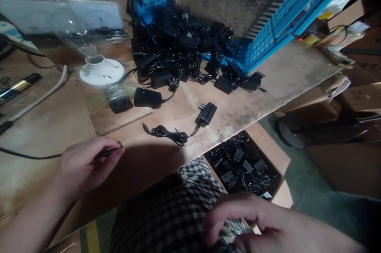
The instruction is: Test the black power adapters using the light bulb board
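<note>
Left hand (85, 167) is curled closed, with the fingers and thumb pinching the end of a thin black cable (108, 152). The tip sticks out to the right, and the cord runs the other way, almost level across the wooden bench (44, 189) and out of the left side of the shot. Can't make out what's on the tip, since the fingers cover most of it and it's all in shadow.

Right hand (253, 221) is down at the bottom edge, partly cut off, with its fingers curved over some crumpled clear plastic (232, 237). Under that is a black-and-white checked cloth (166, 209). Can't tell if the hand is actually gripping the plastic or just resting on it.

On the plywood board (276, 86), a loose black power adapter (206, 114) lies with its cord coiled up and its barrel plug (145, 127) pointing up and left. Behind it, a big tangled heap of adapters (181, 46) is piled against a blue plastic crate panel (297, 15). Below the board edge, an open cardboard box (268, 154) holds a jumble of more black adapters (241, 165), hard to count in that light. Top left, there's a white round fitting (98, 71) near a blurry clear bag (89, 23).
</note>
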The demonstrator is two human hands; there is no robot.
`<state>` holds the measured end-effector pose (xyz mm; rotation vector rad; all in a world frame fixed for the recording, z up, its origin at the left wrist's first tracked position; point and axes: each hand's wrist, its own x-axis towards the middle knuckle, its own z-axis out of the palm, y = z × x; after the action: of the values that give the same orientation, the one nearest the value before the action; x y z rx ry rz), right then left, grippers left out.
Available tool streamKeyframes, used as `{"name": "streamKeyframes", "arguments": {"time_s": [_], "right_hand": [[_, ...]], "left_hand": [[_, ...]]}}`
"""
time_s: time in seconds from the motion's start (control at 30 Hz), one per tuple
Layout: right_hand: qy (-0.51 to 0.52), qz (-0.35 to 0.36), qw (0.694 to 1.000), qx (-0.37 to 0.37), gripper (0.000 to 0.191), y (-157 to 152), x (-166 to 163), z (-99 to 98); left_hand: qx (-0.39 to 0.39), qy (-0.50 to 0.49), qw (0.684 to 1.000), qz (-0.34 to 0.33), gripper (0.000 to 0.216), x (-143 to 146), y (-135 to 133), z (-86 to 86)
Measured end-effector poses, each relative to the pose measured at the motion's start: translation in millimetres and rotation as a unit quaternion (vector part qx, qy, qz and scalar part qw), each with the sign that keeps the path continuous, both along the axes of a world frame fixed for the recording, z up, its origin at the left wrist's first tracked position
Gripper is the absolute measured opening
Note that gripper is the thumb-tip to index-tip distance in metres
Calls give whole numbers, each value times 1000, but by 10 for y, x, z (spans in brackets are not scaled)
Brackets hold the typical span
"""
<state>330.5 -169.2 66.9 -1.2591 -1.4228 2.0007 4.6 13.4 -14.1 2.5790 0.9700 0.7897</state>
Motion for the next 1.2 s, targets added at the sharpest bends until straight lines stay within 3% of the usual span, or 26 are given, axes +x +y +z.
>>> {"name": "streamKeyframes", "arguments": {"time_s": [0.17,0.27,0.33,0.47,0.6,0.7,0.83,0.87,0.93,1.0,1.1,1.2], "right_hand": [[-33,-133,986,-93,34,-145,260,-208],[-124,-94,974,-164,25,-272,368,-298],[-126,-58,969,-207,20,-360,386,-328],[-104,-76,965,-229,17,-550,389,-411],[-164,-37,949,-265,17,-682,471,-574],[-220,-56,956,-186,14,-452,539,-606],[-171,-72,981,54,20,363,364,-327],[-194,-84,967,144,24,584,246,-244],[-266,-104,901,326,27,976,-58,-144],[-334,-87,834,430,27,1279,-402,-153],[-440,-11,779,447,20,1576,-848,-291],[-467,38,762,446,13,1701,-1067,-416]], "left_hand": [[8,2,1000,-6,21,12,-12,37],[0,3,1000,-19,22,12,-22,68],[-21,12,1000,-10,22,8,-31,68],[-48,15,999,16,25,3,-29,15],[-46,31,998,-1,24,-1,-16,-29],[-50,20,999,-11,16,-10,-30,-73],[-44,-41,998,-18,9,-30,-19,-142],[-55,-43,997,-17,10,-38,-13,-145],[-75,-43,996,-8,11,-52,-9,-135],[-68,-51,996,16,10,-62,-11,-121],[-55,-63,995,52,11,-72,-6,-128],[-87,-59,992,68,11,-80,10,-140]]}}
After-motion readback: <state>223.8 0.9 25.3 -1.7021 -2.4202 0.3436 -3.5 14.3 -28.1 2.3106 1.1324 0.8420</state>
